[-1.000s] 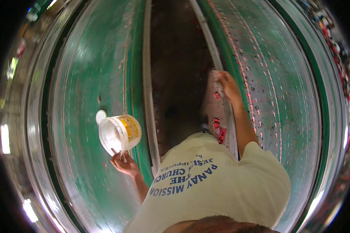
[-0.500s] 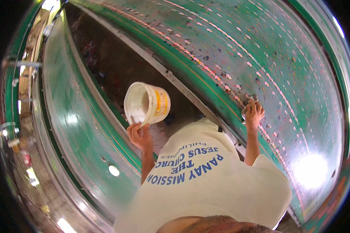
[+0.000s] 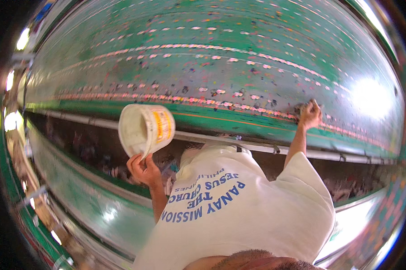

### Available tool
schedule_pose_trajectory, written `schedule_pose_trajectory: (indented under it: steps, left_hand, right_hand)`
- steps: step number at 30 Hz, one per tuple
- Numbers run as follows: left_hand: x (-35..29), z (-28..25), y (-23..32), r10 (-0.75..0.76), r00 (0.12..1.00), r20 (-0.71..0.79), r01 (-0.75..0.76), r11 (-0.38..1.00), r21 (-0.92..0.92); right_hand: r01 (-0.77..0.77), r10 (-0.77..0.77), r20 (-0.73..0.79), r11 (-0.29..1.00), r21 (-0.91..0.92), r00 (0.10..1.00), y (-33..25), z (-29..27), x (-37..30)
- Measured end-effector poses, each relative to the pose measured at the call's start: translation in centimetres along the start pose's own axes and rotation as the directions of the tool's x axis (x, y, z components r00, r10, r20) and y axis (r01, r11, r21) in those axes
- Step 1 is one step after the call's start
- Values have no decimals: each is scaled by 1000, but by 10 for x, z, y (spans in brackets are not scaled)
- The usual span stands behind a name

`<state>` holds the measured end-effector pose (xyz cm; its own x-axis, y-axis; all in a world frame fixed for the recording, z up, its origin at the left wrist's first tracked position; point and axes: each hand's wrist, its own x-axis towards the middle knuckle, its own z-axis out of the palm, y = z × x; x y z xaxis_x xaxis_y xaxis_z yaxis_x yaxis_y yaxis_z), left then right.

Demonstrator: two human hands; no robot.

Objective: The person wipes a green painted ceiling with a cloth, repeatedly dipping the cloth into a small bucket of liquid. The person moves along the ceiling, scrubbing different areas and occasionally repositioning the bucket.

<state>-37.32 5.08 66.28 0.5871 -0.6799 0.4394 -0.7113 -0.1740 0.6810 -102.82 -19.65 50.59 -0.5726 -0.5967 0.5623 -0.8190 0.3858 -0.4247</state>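
Note:
My left hand (image 3: 143, 170) pinches the rim of a white plastic bucket (image 3: 137, 128) with a yellow-orange label. The bucket is tipped on its side with its mouth turned to the left, and no contents can be made out inside. My right hand (image 3: 311, 114) reaches out to the right and presses a grey, crumpled rag (image 3: 299, 109) onto a long green printed table (image 3: 198, 112). Most of the rag is hidden under the fingers. Around it lie rows of small white and pink printed marks and scattered coloured specks.
A pale metal rail (image 3: 252, 145) runs along the table's near edge, close to my body. Beyond a dark littered gap (image 3: 99, 155), a second green table (image 3: 90, 198) stands at the lower left. Bright lamp glare covers the table's right end.
The view has turned, so the long table now lies across the upper part. The bucket has shifted left and slightly down in view. My right hand still presses the rag on the table.

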Motion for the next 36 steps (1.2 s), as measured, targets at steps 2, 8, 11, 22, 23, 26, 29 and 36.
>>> schedule_pose_trajectory:
  steps: [2,8,11,22,23,26,29,36]
  left_hand:
    - [25,6,-23,28,999,26,-28,1000,3]
    - [86,16,-115,137,987,84,-126,984,-129]
    - [126,8,-133,142,967,210,-117,985,-126]
    - [176,15,-224,240,905,350,-195,968,-159]
    - [177,15,-222,236,901,363,-188,969,-162]
    - [188,26,-207,326,882,339,-289,944,-156]
    - [195,39,-191,351,904,244,-274,914,-298]
    - [191,35,-196,252,915,317,-182,955,-233]
  right_hand:
    - [52,-56,-18,981,-187,998,-5,0,-6]
    - [-34,64,125,974,-224,990,-110,5,-51]
    - [2,15,57,961,-278,998,-174,13,-103]
    - [250,-311,320,943,218,895,-439,20,-301]
    - [265,-361,339,917,297,869,-464,16,-315]
    - [339,-526,333,808,481,782,-505,20,-358]
    - [349,-667,354,683,642,656,-535,16,-379]
    - [394,-814,286,513,763,505,-532,22,-360]
